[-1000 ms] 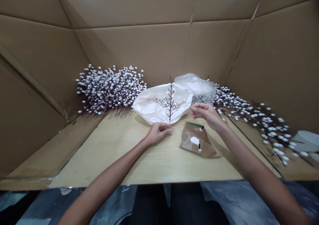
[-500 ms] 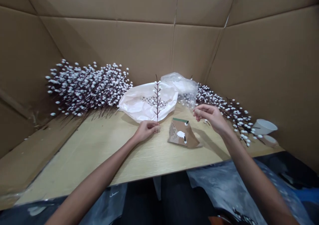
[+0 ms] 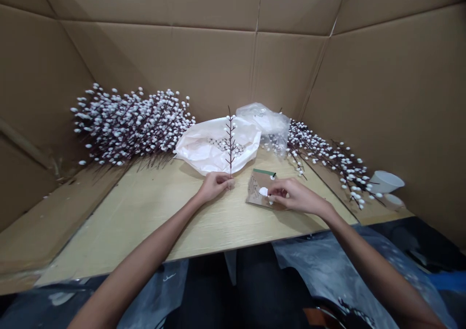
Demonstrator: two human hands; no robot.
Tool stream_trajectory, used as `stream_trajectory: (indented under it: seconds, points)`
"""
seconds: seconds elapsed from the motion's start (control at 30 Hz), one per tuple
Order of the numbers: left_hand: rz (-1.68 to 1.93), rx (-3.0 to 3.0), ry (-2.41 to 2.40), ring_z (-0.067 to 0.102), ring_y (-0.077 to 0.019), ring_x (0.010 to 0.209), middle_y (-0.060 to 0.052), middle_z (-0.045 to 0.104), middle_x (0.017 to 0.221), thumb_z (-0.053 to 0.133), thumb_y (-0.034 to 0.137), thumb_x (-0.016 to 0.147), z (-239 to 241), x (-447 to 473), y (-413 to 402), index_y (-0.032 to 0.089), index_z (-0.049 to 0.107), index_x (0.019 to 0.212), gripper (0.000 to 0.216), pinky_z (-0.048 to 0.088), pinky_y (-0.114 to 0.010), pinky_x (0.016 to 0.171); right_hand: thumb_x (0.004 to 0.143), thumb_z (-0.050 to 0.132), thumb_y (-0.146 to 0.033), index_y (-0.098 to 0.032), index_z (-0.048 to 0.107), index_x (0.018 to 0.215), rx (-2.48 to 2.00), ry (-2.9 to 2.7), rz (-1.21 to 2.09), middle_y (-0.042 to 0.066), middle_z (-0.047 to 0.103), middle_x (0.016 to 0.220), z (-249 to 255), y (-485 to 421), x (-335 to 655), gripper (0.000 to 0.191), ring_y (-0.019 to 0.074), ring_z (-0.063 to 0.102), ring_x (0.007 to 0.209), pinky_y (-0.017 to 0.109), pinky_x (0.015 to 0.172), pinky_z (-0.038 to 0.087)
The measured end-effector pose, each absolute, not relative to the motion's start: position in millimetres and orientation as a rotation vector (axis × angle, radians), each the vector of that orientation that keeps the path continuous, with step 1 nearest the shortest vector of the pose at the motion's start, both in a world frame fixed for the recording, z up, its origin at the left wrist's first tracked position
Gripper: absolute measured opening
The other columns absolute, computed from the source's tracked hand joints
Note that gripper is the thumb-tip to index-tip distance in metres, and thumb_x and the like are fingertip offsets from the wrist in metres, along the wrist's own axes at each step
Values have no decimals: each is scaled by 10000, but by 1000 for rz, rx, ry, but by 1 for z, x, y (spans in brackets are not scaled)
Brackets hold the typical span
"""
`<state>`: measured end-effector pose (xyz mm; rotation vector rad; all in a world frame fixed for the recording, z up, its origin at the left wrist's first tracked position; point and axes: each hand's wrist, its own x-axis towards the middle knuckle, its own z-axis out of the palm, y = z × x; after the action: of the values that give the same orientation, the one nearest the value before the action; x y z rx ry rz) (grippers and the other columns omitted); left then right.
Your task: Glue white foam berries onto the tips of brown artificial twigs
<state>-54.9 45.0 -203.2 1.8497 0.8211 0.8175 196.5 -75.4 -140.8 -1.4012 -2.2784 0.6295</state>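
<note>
My left hand (image 3: 215, 186) pinches the lower end of a thin dark-brown artificial twig (image 3: 230, 147), which stands upright. A few white berries sit near its top; the lower side shoots are bare. My right hand (image 3: 291, 194) is over a brown cardboard piece (image 3: 255, 196), its fingers closed round a small black stick that is mostly hidden by them. A white blob of paste (image 3: 263, 191) lies on the cardboard beside the fingertips. Behind the twig, an open white plastic bag (image 3: 192, 147) holds many loose white berries.
A large heap of white-berried twigs (image 3: 134, 125) lies at the left back. More berried twigs (image 3: 327, 154) lie along the right side, near a white cup (image 3: 388, 181). A clear plastic bag (image 3: 264, 118) rests behind the white one. Cardboard walls (image 3: 204, 67) surround the wooden table (image 3: 145, 222).
My right hand has moved down and left from above the table to the cardboard piece and closed on the small black stick. My left hand still holds the twig upright.
</note>
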Motion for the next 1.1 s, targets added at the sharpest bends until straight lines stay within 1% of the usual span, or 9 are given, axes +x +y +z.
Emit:
stream_trajectory:
  seconds: [0.13, 0.3, 0.43, 0.5, 0.6, 0.77, 0.83, 0.97, 1.1]
  points:
    - [815, 1846, 824, 618, -136, 592, -61, 683, 684, 664, 363, 762, -204, -55, 45, 86, 673, 810, 281, 508, -236, 595, 822, 532, -179, -143, 669, 802, -1443, -2223, 681, 48, 677, 732, -143, -74, 199, 143, 156, 601, 652, 251, 608, 416]
    - [814, 1845, 826, 610, -130, 585, -53, 676, 676, 666, 348, 760, -206, -55, 47, 85, 673, 810, 268, 504, -231, 594, 775, 547, -174, -132, 662, 832, -1416, -2057, 870, 53, 667, 753, -149, -68, 207, 135, 151, 597, 665, 254, 619, 444]
    - [820, 1832, 833, 613, -135, 589, -57, 679, 683, 674, 357, 751, -206, -55, 47, 84, 676, 822, 283, 508, -238, 594, 735, 617, -197, -139, 644, 792, -1377, -1840, 1028, 30, 652, 715, -149, -65, 215, 85, 126, 588, 621, 238, 582, 450]
    - [823, 1829, 834, 617, -139, 592, -59, 681, 682, 676, 369, 749, -205, -55, 45, 83, 676, 827, 296, 513, -245, 600, 721, 674, -247, -147, 650, 797, -1326, -1711, 1067, 28, 663, 716, -145, -65, 217, 128, 133, 612, 628, 252, 601, 482]
    - [835, 1832, 847, 619, -145, 587, -59, 681, 668, 679, 398, 750, -202, -54, 40, 82, 681, 828, 326, 507, -246, 586, 695, 741, -309, -152, 663, 804, -1216, -1544, 1097, 32, 688, 703, -136, -62, 218, 206, 147, 649, 628, 285, 640, 531]
    - [884, 1815, 852, 616, -141, 576, -59, 679, 669, 694, 412, 731, -199, -51, 33, 82, 686, 785, 334, 499, -241, 580, 641, 808, -314, -155, 685, 812, -1018, -1386, 1072, 47, 722, 705, -117, -44, 211, 264, 161, 682, 609, 306, 649, 572]
    - [889, 1790, 846, 609, -133, 566, -53, 670, 654, 695, 401, 729, -199, -50, 32, 80, 682, 781, 325, 493, -234, 577, 641, 812, -303, -156, 699, 828, -958, -1348, 1043, 48, 727, 710, -109, -34, 206, 263, 159, 685, 606, 303, 643, 581]
    - [901, 1764, 835, 594, -123, 562, -41, 657, 639, 687, 389, 739, -202, -51, 34, 85, 672, 789, 309, 481, -224, 572, 631, 817, -280, -154, 706, 790, -854, -1293, 1030, 36, 725, 700, -96, -10, 194, 232, 143, 680, 604, 288, 643, 589]
    - [895, 1741, 856, 594, -123, 570, -44, 659, 661, 694, 387, 733, -202, -51, 34, 85, 667, 793, 309, 483, -227, 581, 613, 821, -305, -153, 686, 782, -810, -1272, 1058, 29, 717, 689, -91, 14, 181, 264, 135, 671, 599, 289, 648, 586]
